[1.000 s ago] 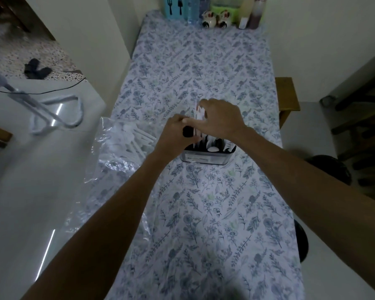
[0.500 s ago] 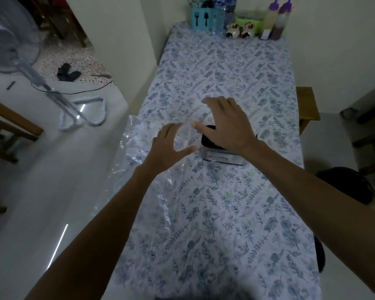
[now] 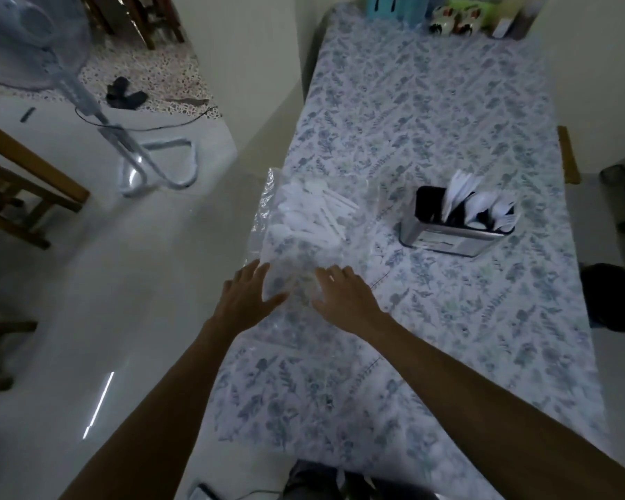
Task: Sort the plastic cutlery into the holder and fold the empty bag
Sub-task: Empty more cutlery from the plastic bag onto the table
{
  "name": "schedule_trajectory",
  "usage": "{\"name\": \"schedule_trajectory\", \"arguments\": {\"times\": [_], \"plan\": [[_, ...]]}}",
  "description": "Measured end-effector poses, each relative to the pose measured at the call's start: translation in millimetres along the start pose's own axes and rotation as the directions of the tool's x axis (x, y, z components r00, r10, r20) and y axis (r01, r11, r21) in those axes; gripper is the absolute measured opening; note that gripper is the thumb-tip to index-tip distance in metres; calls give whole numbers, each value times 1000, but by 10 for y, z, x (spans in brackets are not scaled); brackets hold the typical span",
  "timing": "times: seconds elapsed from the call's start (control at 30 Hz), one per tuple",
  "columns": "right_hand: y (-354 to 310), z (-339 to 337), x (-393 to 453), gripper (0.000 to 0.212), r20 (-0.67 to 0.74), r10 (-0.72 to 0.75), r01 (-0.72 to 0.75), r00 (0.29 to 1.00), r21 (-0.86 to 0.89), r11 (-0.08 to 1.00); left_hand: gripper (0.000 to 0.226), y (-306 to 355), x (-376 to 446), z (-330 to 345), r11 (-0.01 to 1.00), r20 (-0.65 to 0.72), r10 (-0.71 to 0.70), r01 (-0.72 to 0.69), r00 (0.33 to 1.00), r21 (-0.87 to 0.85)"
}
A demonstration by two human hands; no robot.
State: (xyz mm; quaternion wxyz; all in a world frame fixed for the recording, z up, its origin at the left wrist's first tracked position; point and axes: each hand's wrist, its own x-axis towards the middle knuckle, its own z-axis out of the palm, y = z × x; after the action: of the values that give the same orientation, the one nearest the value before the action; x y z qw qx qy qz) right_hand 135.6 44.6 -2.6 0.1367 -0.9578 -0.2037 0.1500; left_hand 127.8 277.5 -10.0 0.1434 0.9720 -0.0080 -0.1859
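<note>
left hand (image 3: pixel 246 301) fingers spread flat, on near end of clear bag (image 3: pixel 296 254), gripping nothing | right hand (image 3: pixel 343 297) likewise spread, just at its 3 o'clock | loose white cutlery (image 3: pixel 311 214) inside bag at 12 o'clock | holder (image 3: pixel 451 240) with cutlery upright at 2 o'clock, apart from bag | floral tablecloth (image 3: pixel 448 102) beyond

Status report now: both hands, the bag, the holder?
Left hand and right hand open, on the clear bag. White cutlery remains inside it. Holder partly filled, apart at right. Nothing in the way.
</note>
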Motion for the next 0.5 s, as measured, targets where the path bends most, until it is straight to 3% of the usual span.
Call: {"name": "schedule_trajectory", "arguments": {"times": [0.13,0.37,0.5], "plan": [[-57,339,-184,45,110,34,-28,993,-59,998,88,-127,-100,183,992,134,78,-91,988,90],[439,327,-626,38,40,80,-74,996,-135,988,91,142,-597,473,951,141,241,-263,960,166],[851,215,-986,32,17,157,-151,987,-206,967,95,730,-998,785,898,242,339,-390,909,206]]}}
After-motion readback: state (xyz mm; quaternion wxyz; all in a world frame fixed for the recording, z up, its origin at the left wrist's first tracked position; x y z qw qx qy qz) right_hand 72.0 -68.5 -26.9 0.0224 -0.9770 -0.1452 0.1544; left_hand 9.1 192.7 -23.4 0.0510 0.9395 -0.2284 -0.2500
